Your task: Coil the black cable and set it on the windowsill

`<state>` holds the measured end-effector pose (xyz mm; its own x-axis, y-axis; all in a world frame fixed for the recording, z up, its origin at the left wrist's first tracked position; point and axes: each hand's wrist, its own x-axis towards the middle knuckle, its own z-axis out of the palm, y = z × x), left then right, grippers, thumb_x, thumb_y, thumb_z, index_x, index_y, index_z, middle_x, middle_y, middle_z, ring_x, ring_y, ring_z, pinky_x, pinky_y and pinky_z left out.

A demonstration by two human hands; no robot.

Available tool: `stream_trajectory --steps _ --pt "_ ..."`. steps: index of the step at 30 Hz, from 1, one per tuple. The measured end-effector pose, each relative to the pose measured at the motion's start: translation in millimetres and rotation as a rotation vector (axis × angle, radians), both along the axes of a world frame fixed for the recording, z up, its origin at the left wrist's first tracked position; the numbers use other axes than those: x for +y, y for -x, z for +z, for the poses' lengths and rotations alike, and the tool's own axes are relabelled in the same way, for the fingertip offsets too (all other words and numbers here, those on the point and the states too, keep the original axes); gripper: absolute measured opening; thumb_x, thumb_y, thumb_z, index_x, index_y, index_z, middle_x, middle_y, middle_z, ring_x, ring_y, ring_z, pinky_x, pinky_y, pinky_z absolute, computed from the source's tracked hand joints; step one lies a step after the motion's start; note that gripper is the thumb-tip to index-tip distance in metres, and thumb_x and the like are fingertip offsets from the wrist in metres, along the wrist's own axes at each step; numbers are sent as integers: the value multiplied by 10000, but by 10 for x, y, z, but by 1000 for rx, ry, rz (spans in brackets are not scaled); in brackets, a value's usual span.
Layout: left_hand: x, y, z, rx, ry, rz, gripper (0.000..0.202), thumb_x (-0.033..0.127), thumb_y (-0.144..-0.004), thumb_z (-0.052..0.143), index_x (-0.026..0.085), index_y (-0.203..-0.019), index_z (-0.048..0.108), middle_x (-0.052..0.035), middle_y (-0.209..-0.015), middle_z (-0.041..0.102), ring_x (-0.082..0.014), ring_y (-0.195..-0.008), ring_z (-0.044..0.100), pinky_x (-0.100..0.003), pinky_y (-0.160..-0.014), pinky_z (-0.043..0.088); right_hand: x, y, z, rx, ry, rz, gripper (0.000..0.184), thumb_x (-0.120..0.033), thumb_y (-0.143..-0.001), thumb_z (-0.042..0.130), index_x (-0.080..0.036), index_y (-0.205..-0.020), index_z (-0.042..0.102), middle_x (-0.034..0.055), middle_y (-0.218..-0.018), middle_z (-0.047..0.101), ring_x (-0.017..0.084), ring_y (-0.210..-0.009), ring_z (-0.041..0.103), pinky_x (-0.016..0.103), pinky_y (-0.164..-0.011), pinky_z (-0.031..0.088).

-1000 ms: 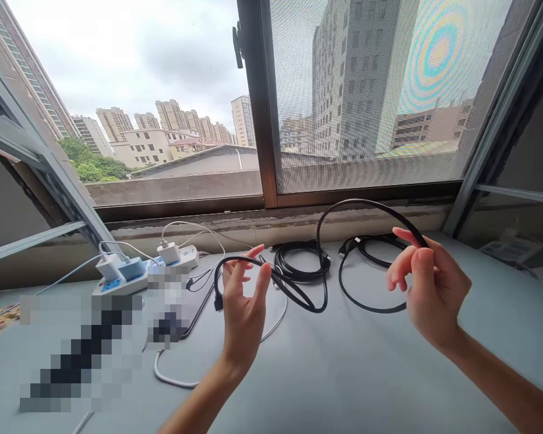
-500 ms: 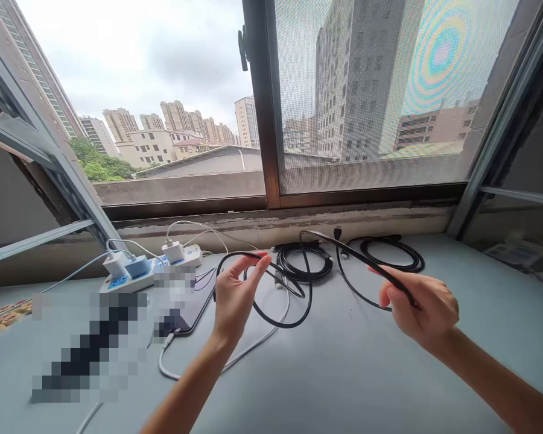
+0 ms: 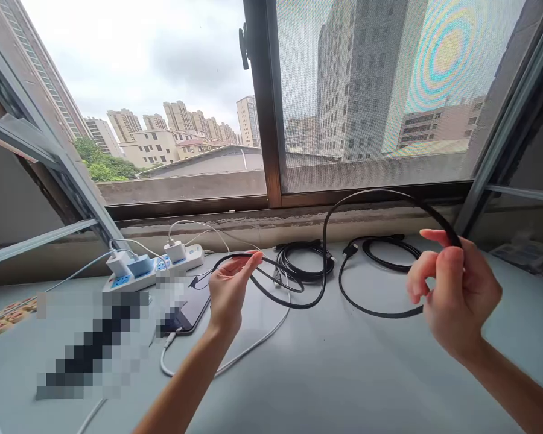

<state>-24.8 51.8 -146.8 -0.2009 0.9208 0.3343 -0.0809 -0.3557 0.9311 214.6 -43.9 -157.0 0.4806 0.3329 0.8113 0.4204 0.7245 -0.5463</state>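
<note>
A long black cable [image 3: 324, 241] runs between my two hands, rising in a tall arch on the right. My left hand [image 3: 228, 286] pinches it between thumb and fingers, with a small loop hanging beside that hand. My right hand [image 3: 461, 295] is closed on the cable at the right, its index finger lifted. From below the right hand the cable's free stretch curves back over the table to a black plug [image 3: 350, 249]. Two coiled black cables lie behind, one coil [image 3: 305, 278] in the middle and another coil [image 3: 391, 265] to the right.
A white power strip [image 3: 147, 280] with several chargers plugged in stands at the back left. In front of it lies a phone [image 3: 194, 307] with a white charging cable [image 3: 257, 346]. A window frame [image 3: 271, 120] rises behind the grey-blue table [image 3: 326, 386].
My right hand has moved right and turned upward, lifting the cable into a higher, wider arch. My left hand has shifted slightly left. The plug on the table has moved a little.
</note>
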Motion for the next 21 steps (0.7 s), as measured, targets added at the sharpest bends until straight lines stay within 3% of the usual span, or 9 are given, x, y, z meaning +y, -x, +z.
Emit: stream_trajectory --steps 4,8,12,21 --pt "7 26 50 -76 -81 49 314 387 -515 822 182 -729 718 -34 -746 700 -175 -753 633 -282 -743 496 0 -46 49 101 -57 47 270 -407 -981 467 -180 -1049 596 -80 -444 371 106 -305 309 216 -288 253" --pt "36 58 53 -59 -156 86 288 388 -551 806 188 -739 721 -31 -777 702 -165 -771 624 -274 -763 491 -52 -7 -25 72 -74 150 287 -410 -988 454 -191 -1120 583 -70 -446 393 110 -298 306 209 -273 240" --pt "74 63 35 -84 -127 124 308 372 -527 817 183 -753 727 -35 -787 704 -156 -743 621 -274 -752 498 -134 63 -94 38 -24 260 315 -430 -992 432 -199 -1176 542 -60 -458 429 117 -303 328 208 -282 234" --pt "76 49 14 -95 -62 169 294 315 -477 843 180 -716 737 -7 -692 689 -138 -673 609 -277 -740 492 -83 28 -39 61 -94 155 312 -385 -997 419 -190 -1200 553 -67 -446 407 113 -282 307 197 -258 267"
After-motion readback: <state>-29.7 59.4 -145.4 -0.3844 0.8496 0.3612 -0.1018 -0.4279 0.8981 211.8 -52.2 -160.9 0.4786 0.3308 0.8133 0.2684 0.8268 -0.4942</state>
